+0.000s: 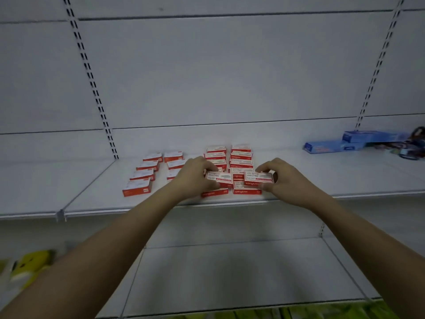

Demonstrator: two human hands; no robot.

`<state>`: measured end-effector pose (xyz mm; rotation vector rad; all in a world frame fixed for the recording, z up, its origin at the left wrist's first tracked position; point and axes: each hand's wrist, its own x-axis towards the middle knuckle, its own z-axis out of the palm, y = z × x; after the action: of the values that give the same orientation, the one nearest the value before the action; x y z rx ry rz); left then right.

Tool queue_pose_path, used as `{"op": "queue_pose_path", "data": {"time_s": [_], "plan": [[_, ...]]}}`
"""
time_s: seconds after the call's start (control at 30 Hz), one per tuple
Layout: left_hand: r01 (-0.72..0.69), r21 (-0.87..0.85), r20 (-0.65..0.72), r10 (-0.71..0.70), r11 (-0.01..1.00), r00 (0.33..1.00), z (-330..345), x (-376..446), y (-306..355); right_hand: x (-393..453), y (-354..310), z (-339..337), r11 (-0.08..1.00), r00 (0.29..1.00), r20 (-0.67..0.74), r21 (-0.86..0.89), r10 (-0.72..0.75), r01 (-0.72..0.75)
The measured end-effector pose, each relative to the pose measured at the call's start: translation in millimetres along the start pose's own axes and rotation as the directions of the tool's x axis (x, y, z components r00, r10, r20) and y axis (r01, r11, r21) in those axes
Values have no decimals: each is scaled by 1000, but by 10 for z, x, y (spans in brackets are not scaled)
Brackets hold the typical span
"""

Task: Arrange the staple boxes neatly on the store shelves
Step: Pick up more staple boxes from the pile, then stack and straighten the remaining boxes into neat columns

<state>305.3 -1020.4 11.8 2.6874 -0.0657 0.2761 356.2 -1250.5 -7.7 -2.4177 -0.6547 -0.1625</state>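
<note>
Several small red-and-white staple boxes lie on the white shelf. Two tidy columns run back from the shelf's front, and a looser group sits to their left. My left hand grips one staple box just above the front of the left column. My right hand holds another staple box above the front of the right column. More boxes lie under both held ones at the shelf's front edge.
Blue flat packages and dark tape-like items lie at the shelf's right end. A lower white shelf sits beneath my arms. Yellow goods show at the lower left. Slotted uprights run up the back panel.
</note>
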Motion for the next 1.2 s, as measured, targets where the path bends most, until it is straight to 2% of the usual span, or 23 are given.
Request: {"op": "queue_pose_path", "data": {"time_s": [0.2, 0.57, 0.8, 0.87, 1.03, 1.2], "plan": [[76, 65, 81, -81, 995, 993, 59, -50, 14, -26, 90, 67, 1000, 998, 56, 22, -20, 18], [66, 213, 3, -68, 975, 998, 122, -106, 39, -20, 10, 136, 998, 999, 12, 57, -36, 36], [52, 228, -5, -53, 972, 999, 157, -94, -27, -19, 32, 156, 999, 999, 29, 38, -31, 30], [53, 236, -32, -46, 970, 998, 132, -110, -31, -9, 30, 134, 999, 1000, -5, 28, -22, 22], [67, 194, -171, -34, 979, 985, -179, -186, -144, 134, -130, 7, 1000, 971, -237, 20, -13, 18], [111, 67, -284, -87, 992, 955, -594, -263, -439, 395, -640, -56, 984, 963, -261, 141, -67, 107]]}}
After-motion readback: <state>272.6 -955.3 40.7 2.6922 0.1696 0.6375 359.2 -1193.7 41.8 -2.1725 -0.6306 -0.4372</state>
